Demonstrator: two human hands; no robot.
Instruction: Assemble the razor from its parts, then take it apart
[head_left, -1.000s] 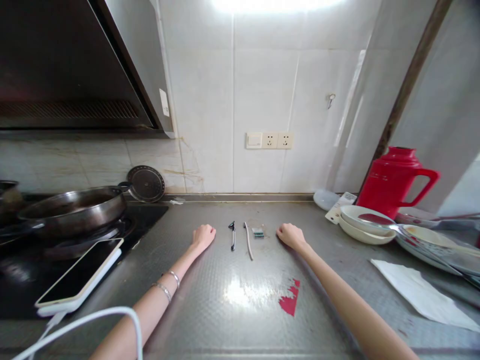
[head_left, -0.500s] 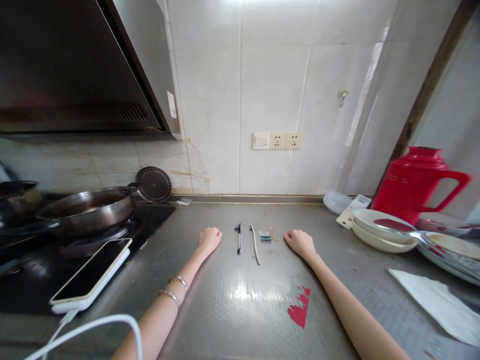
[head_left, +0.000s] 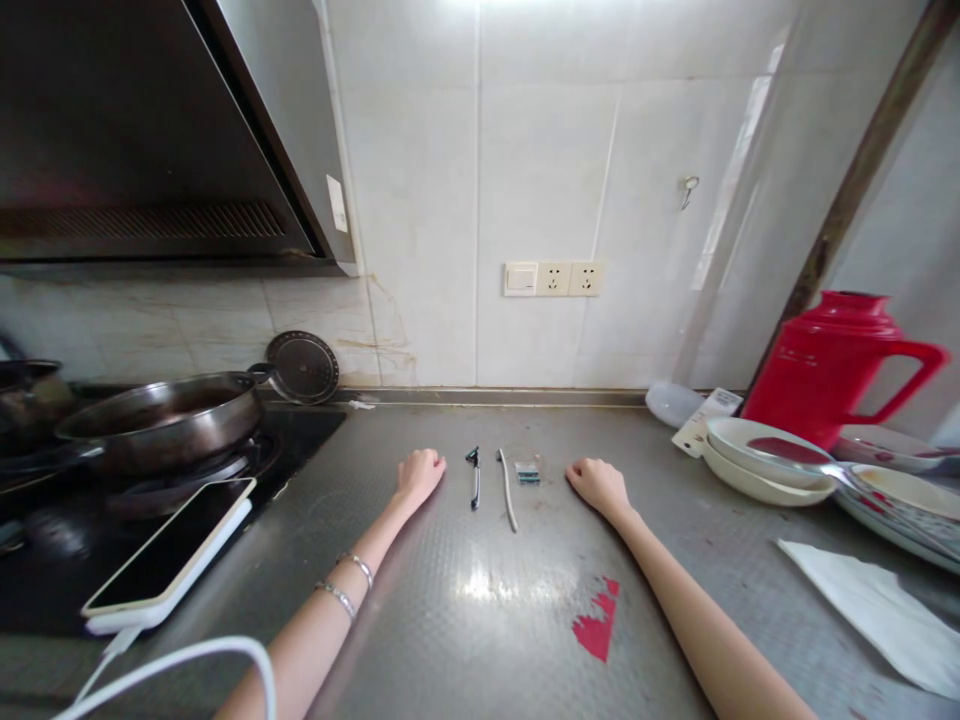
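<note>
My left hand [head_left: 421,473] rests on the metal counter [head_left: 420,630], curled into a loose fist with nothing visible in it. To its right, but apart from it, lies a razor [head_left: 475,484] with a dark head and a slim handle. Beside the razor is a thin, whitish, slightly curved stick [head_left: 508,495] with a dark tip; its kind is unclear. A small clear pack with teal parts [head_left: 528,474] lies right of the stick. Closest to that pack is my right hand [head_left: 598,484], also closed and resting on the counter, touching none of these things.
At left, a phone [head_left: 172,550] with a white cable [head_left: 225,645] lies by the stove, where a steel pan [head_left: 169,425] stands. To the right are a red thermos [head_left: 832,370], stacked bowls [head_left: 765,480] and a white paper sheet [head_left: 874,610]. A red patch [head_left: 597,630] marks the counter.
The camera view has shifted very slightly. Both hands and the things between them stay in place.
</note>
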